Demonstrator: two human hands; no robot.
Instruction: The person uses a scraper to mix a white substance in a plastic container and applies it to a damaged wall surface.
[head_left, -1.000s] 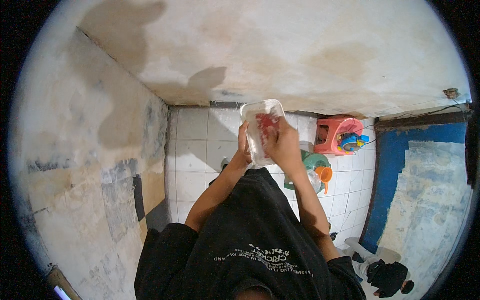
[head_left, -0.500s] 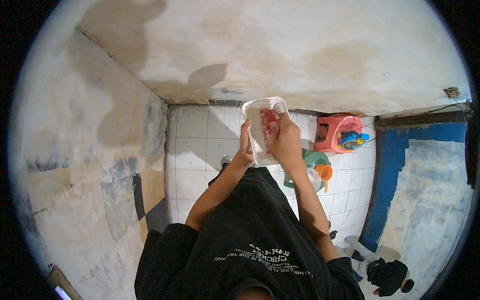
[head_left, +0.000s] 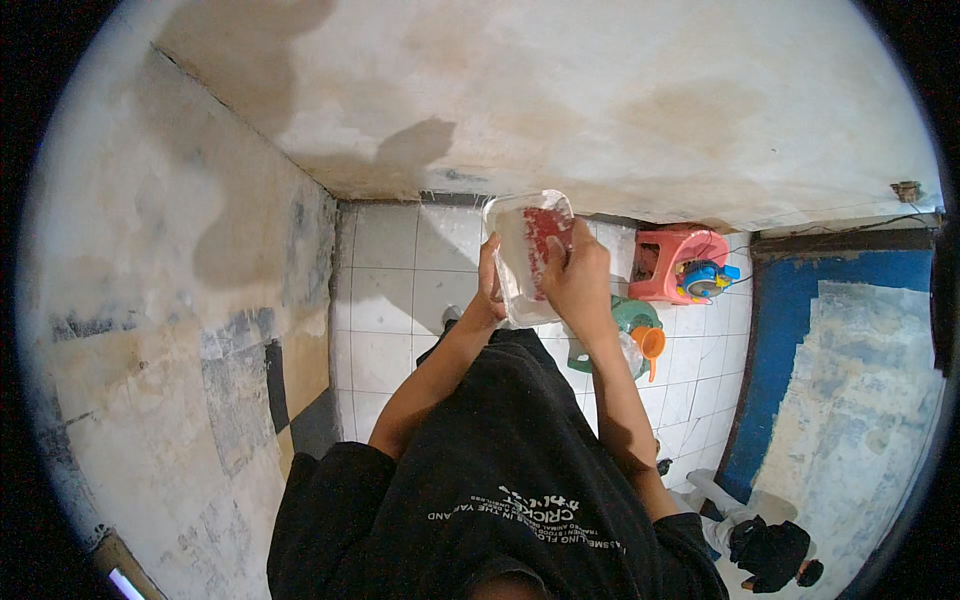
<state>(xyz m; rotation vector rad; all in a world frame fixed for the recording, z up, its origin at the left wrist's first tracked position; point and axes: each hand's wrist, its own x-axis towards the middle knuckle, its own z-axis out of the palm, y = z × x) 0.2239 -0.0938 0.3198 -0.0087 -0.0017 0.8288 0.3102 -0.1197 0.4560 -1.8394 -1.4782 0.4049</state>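
A whitish rectangular tub is held out in front of me, over the floor near the far wall. My left hand grips its left side, thumb along the wall of the tub. White paste coats the inside. At the tub's right side, my right hand closes around a flat red scraper smeared with white along its left edge. The scraper lies over the tub's opening; part of it is hidden behind my fingers and thumb.
White tiles cover the floor. To the right stand a pink plastic stool with a blue-and-yellow object, a green container and an orange dipper. Another person is low at the right. Patchy plastered walls surround me.
My right hand has shifted slightly right and turned, so more of the red scraper's face shows. My left hand keeps its hold on the tub.
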